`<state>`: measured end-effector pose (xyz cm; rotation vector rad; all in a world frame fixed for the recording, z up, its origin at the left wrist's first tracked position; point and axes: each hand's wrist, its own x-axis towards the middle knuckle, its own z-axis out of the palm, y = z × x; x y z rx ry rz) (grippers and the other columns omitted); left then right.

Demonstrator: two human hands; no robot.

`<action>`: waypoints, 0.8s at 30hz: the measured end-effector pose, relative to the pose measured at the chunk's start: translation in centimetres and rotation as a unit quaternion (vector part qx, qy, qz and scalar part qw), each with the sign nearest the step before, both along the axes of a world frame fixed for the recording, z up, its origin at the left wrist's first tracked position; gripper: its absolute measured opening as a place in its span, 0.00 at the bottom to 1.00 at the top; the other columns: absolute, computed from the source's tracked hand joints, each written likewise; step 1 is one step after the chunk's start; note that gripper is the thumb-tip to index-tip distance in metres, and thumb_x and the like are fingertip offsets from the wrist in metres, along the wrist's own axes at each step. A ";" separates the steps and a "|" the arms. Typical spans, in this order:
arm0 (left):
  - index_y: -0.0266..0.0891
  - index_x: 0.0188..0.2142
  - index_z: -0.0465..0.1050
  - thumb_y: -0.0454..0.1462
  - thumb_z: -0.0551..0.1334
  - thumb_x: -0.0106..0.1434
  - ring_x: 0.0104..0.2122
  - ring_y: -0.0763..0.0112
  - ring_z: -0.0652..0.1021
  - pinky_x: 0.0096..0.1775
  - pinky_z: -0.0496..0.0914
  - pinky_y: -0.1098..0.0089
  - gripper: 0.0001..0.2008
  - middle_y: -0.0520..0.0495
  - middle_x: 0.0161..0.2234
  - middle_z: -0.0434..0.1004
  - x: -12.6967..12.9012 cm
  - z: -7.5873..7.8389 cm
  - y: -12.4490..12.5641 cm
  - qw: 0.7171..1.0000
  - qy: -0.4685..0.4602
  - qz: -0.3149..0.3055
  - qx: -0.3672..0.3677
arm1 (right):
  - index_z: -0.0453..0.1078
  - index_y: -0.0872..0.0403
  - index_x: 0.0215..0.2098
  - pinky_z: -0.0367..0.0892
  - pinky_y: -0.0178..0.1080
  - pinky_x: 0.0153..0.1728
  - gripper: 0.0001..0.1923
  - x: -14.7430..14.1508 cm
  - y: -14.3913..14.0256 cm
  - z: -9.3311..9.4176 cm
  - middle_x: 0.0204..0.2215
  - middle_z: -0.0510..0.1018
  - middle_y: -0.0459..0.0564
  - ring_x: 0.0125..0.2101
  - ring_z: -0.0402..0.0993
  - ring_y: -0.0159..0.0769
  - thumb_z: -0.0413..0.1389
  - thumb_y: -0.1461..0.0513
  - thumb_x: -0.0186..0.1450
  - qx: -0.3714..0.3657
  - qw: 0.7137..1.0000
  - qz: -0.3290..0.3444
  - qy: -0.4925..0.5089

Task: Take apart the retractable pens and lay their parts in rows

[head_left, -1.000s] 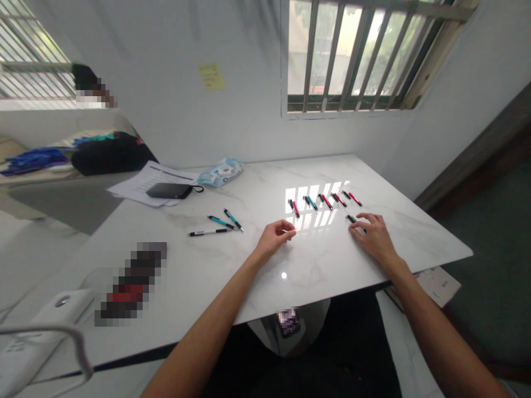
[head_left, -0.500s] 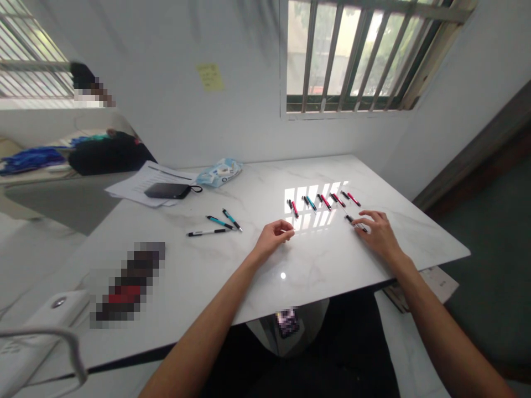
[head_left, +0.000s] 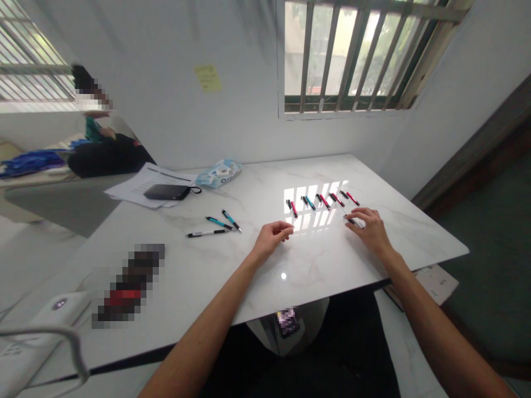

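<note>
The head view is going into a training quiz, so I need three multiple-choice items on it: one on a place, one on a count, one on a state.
1. Where is the right hand?
A. on a pen near the row of pens
B. on the papers
C. off the table

2. How many pens lie in the loose group left of the left hand?
A. one
B. three
C. six

3. How is the left hand?
A. flat, spread wide
B. loosely curled on the table
C. raised high

Key: 1 A, its fingers lie over the pen; 2 B, two teal, one white; 3 B, fingers bent, resting.
</note>
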<state>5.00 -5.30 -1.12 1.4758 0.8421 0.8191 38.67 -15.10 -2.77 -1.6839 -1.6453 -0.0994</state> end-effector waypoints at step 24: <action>0.41 0.44 0.83 0.44 0.69 0.62 0.34 0.66 0.81 0.36 0.73 0.69 0.14 0.45 0.39 0.85 -0.4 0.8 -0.6 0.986 0.103 -0.044 0.127 | 0.79 0.49 0.49 0.74 0.47 0.43 0.12 -4.3 0.2 2.6 0.43 0.84 0.51 0.40 0.79 0.43 0.57 0.56 0.70 -0.023 0.988 0.097 0.114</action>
